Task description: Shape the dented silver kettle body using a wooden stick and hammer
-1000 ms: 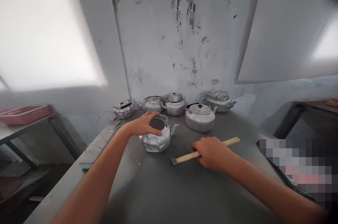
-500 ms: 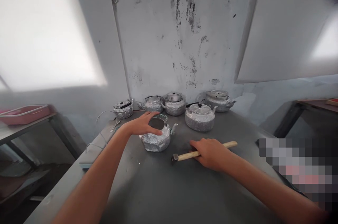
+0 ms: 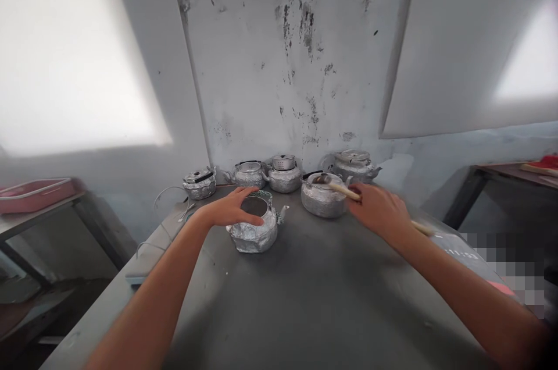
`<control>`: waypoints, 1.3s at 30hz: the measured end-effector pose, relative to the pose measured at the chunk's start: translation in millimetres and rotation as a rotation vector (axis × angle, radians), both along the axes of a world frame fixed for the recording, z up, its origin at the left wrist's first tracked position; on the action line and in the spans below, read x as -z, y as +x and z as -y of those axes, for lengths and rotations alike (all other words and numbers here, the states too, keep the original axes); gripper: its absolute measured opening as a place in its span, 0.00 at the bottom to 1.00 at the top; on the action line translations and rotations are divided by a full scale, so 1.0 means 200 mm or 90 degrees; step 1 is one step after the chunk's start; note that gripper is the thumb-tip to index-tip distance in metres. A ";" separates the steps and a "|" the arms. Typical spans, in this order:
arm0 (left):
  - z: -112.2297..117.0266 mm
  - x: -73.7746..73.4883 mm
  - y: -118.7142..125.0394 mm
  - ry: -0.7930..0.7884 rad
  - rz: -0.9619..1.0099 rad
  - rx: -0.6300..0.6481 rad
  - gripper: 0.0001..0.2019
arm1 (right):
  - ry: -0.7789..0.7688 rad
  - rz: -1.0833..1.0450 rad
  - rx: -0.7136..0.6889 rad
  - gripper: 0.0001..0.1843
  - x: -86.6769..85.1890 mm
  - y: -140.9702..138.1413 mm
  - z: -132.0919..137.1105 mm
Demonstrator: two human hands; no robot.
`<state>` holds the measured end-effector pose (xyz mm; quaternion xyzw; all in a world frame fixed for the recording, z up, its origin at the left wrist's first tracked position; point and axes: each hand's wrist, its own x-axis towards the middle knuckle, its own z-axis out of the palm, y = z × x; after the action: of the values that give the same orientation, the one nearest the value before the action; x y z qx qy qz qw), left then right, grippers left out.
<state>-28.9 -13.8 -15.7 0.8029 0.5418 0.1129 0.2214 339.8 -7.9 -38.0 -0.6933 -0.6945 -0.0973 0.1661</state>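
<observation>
My left hand [image 3: 233, 210] grips the shoulder of a dented silver kettle [image 3: 253, 236], thumb on the near side of its round opening and fingers on the far side. The kettle stands upright without a lid, its spout pointing right and its cord-wrapped handle folded back. In my closed right hand [image 3: 380, 207] is a hammer [image 3: 346, 189] with a pale wooden handle, held up off the table and slightly blurred. From this view its head overlaps the lidded kettle [image 3: 325, 201] at right; whether they touch I cannot tell.
More silver kettles, a left one [image 3: 199, 184], a middle one [image 3: 285, 178] and a right one [image 3: 357, 167], line the wall side of the grey table [image 3: 279, 312]. A cable [image 3: 161, 207] runs along the left edge. A pink tray [image 3: 37, 194] sits on a side table.
My right hand has lifted the hammer from low over the table up and to the right. My left hand stays on the lidless kettle. The view has shifted slightly.
</observation>
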 end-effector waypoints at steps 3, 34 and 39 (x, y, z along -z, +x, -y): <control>0.00 0.00 0.00 -0.002 0.013 -0.003 0.56 | -0.010 -0.047 -0.004 0.21 0.02 0.06 -0.05; 0.01 0.00 0.01 0.002 0.006 -0.001 0.56 | -0.008 -0.187 -0.109 0.19 0.01 0.03 -0.02; 0.00 0.00 0.00 0.010 0.011 0.001 0.56 | -0.037 -0.228 -0.116 0.21 0.05 0.03 -0.06</control>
<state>-28.9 -13.9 -16.1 0.8041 0.5382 0.1241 0.2200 345.6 3.3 -47.5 -0.6385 -0.7160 0.0631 0.2752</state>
